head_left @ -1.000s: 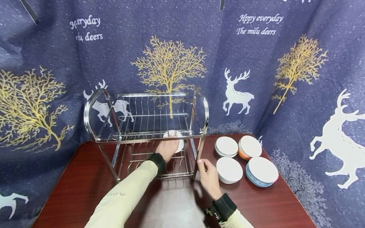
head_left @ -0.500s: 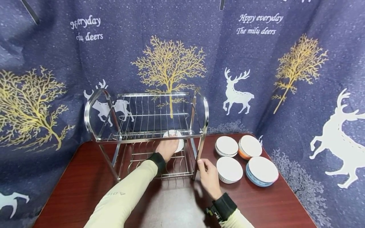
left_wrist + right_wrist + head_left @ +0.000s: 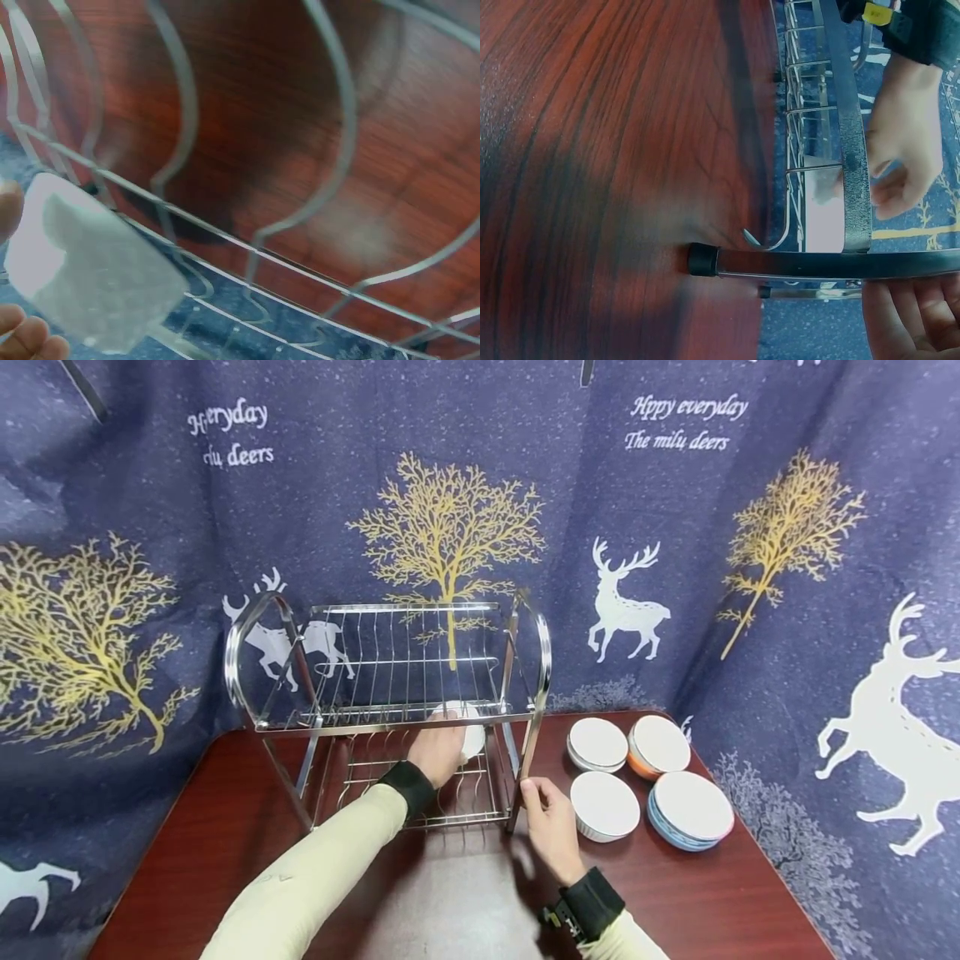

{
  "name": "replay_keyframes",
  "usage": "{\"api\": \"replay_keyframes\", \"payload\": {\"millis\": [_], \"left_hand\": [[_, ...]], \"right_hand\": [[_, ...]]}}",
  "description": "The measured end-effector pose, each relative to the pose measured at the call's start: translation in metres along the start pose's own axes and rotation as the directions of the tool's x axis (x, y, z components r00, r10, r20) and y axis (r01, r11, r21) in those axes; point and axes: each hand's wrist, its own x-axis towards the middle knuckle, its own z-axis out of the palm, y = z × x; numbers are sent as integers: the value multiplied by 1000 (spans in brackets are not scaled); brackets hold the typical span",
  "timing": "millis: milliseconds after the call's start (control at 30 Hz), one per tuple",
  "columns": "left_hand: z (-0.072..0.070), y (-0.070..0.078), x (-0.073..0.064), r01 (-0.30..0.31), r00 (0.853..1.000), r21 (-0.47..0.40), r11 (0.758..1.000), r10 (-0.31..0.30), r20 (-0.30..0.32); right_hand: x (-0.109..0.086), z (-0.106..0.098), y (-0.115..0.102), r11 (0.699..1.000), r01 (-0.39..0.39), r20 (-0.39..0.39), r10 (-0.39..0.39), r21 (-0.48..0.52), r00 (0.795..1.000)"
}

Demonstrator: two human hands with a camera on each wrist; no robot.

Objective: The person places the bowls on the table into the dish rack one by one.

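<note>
A two-tier metal dish rack (image 3: 390, 727) stands on the table. In its lower tier, toward the right end, a white bowl (image 3: 472, 739) leans on its side against the wires. My left hand (image 3: 437, 752) reaches under the top tier beside the bowl. In the left wrist view the thumb (image 3: 9, 210) overlaps the bowl's edge, while the curled fingertips (image 3: 34, 341) sit just off its lower edge. My right hand (image 3: 551, 827) pinches the rack's front right post between thumb and fingers; the right wrist view shows its fingers (image 3: 907, 315) against the metal.
Right of the rack are stacked white bowls (image 3: 597, 743), a stack with an orange side (image 3: 658, 745), a ribbed white bowl (image 3: 604, 807) and a blue-sided stack (image 3: 692, 810). The wooden table (image 3: 187, 860) meets a blue deer-print curtain (image 3: 480, 485) behind.
My left hand has drawn slightly left and its fingers have come off the bowl's face, leaving more of it visible. The right hand keeps its place on the post.
</note>
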Motion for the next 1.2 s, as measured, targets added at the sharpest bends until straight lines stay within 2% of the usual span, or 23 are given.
{"api": "replay_keyframes", "payload": {"millis": [233, 333, 500, 567, 633, 767, 867, 933, 1000, 1200], "left_hand": [[-19, 10, -8, -3, 1000, -31, 1000, 4, 28], [-26, 13, -11, 3, 999, -68, 998, -1, 37], [-44, 18, -14, 71, 996, -173, 982, -60, 67], [-51, 22, -15, 116, 991, -262, 958, -96, 88], [-58, 27, -16, 153, 987, -353, 923, -124, 104], [-65, 41, -19, 161, 987, -500, 851, -131, 95], [-65, 51, -23, 160, 987, -541, 825, -137, 84], [-64, 57, -25, 181, 984, -560, 808, -154, 94], [-65, 62, -26, 206, 979, -573, 793, -169, 118], [-71, 77, -30, 278, 960, -629, 726, -203, 191]], "right_hand": [[4, 5, 35, 1000, -21, 12, 21, 8, 1000], [4, 6, 39, 1000, -26, 19, 26, 5, 999], [4, 6, 40, 1000, -19, 19, 19, -9, 1000], [4, 5, 39, 1000, -18, 18, 19, -12, 1000], [4, 5, 38, 1000, -18, 17, 18, -6, 1000], [4, 4, 37, 1000, -12, 12, 12, 1, 1000], [3, 4, 37, 1000, -2, 10, 2, -1, 1000], [3, 4, 37, 1000, 3, 11, -3, -5, 1000], [3, 4, 36, 1000, 3, 10, -3, -9, 1000], [1, 3, 33, 1000, -14, 14, 14, 2, 1000]]}}
